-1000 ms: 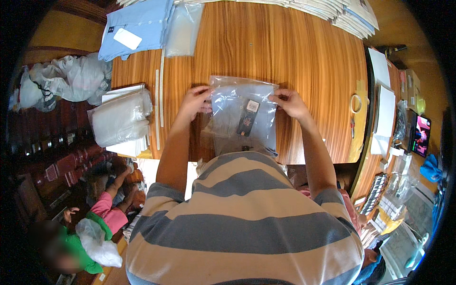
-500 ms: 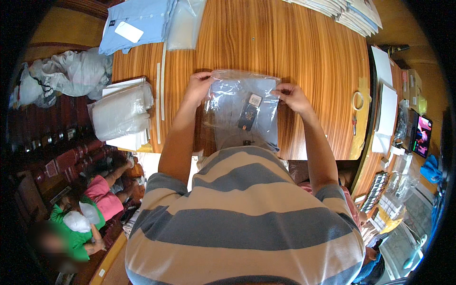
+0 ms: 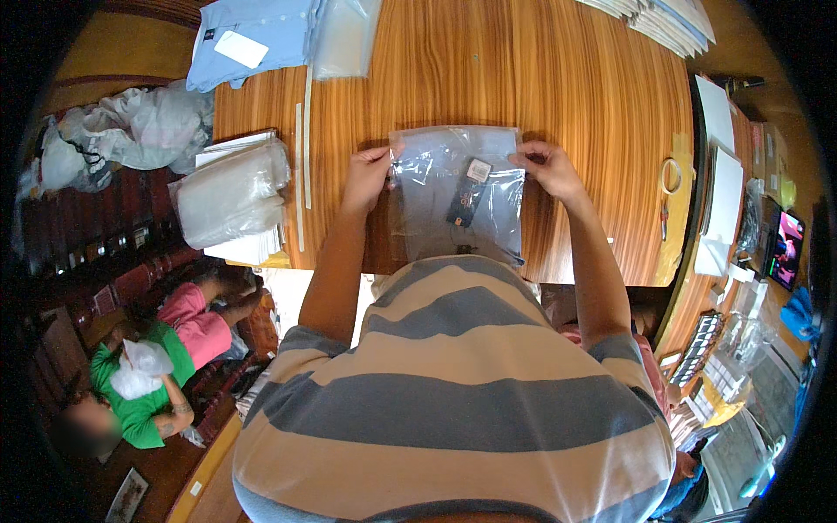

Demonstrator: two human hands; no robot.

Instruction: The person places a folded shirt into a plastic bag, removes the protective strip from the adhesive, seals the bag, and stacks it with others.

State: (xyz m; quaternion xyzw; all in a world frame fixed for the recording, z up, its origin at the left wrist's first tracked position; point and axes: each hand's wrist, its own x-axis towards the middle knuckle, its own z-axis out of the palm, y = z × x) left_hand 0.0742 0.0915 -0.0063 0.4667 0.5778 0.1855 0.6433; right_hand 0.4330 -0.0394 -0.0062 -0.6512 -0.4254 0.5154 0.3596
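Note:
A clear plastic bag (image 3: 418, 161) lies at the near edge of the table, with a folded grey-blue garment (image 3: 423, 209) inside. Through the film shows a dark hang tag (image 3: 463, 207) with a pale label at its upper end. My left hand (image 3: 368, 179) pinches the bag's far left corner. At the far right corner, my right hand (image 3: 554, 174) has thumb and fingers closed on the film. The bag's near end reaches my striped shirt, which partly hides it.
Left on the wood-grain table (image 3: 488, 78) sits a stack of clear bags (image 3: 231, 196) on white sheets. Folded light blue shirts (image 3: 253, 35) lie far left, a paper stack (image 3: 667, 26) far right. A tape roll (image 3: 670, 176) rests near the right edge. A person in green (image 3: 144, 405) is at lower left.
The view has shifted slightly. Both hands still grip the bag's far corners, and the film looks flatter over the garment. The person at lower left has changed posture.

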